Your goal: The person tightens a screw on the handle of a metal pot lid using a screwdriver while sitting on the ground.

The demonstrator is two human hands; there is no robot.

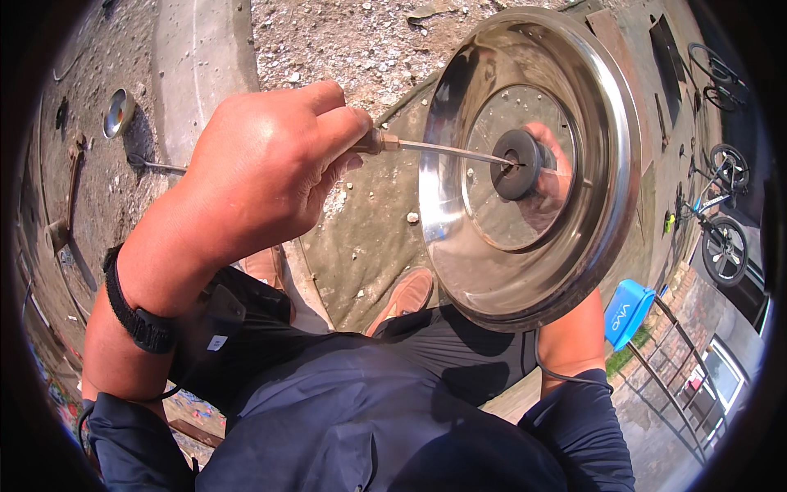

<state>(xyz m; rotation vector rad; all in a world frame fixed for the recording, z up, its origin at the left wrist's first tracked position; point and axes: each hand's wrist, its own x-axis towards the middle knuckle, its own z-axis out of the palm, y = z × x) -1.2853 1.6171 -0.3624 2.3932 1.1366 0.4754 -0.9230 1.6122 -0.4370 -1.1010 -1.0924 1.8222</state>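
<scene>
My left hand [266, 160] is closed round the brown handle of a screwdriver [447, 151]. Its long metal shaft points right, and the tip meets the middle of a round black disc [505, 187] at the centre of a shiny metal pot lid [492, 283]. The lid is tilted up in the air, its hollow side facing left, and mirrors part of a hand beside the disc. From the lower right my right forearm [574, 336] reaches up behind the lid and holds it there; the lid hides that hand's fingers.
Below are my shoes [406, 297] on dirt-coloured ground. Left lie a small metal bowl [119, 113] and a long-handled tool [74, 180]. A concrete strip [197, 57] runs ahead. On the right stand a blue-topped metal frame [630, 313] and a bicycle [721, 213].
</scene>
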